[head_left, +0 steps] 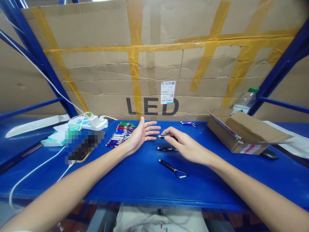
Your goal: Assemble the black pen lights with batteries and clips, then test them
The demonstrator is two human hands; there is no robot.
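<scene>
Reads "LED" in large black capitals (151, 106) along the lower middle of the cardboard panel (96, 71). Bears, over the top of the D, a white label (167, 91) with a barcode (167, 100) and illegibly small print. Shows, on the open carton (223, 134), a pink-and-white sticker (251, 149), unreadable.

On the table (135, 183), a row of penlights (118, 135) lies left, a box (222, 137) right, a bottle (245, 98) behind it.

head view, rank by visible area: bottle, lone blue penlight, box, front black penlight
1. Box
2. Bottle, partly hidden
3. Front black penlight
4. Lone blue penlight
The last two may match in reality; the black one is nearer.
</scene>
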